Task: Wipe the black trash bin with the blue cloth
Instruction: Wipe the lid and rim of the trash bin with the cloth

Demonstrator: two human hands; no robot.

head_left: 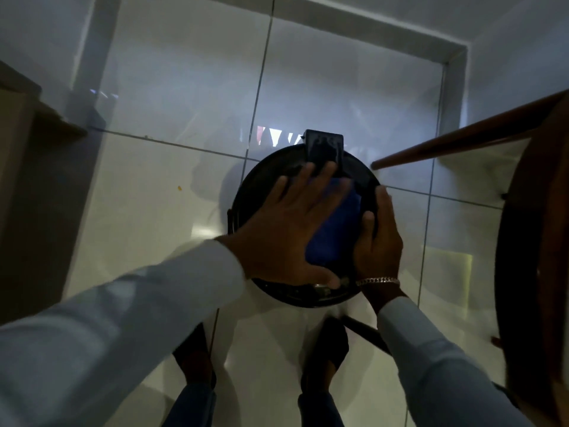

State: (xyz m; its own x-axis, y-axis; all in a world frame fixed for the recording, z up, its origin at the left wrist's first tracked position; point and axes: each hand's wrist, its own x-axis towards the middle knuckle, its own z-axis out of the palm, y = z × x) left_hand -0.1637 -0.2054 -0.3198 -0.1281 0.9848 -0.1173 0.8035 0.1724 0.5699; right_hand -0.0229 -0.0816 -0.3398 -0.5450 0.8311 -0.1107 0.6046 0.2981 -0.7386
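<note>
A round black trash bin [255, 186] stands on the white tiled floor, seen from straight above, with a black pedal [324, 146] at its far side. A folded blue cloth [335, 229] lies on the bin's lid. My left hand [283, 229] rests flat on the cloth with straight, spread fingers. My right hand [380, 238] grips the bin's right rim, its thumb lying over the lid's edge beside the cloth. A bracelet sits on that wrist.
A wooden round table [532, 235] with a slanting leg [462, 140] stands close on the right. A brown cabinet [18, 167] fills the left edge. My two feet [261, 355] stand just behind the bin. A white wall base runs along the far side.
</note>
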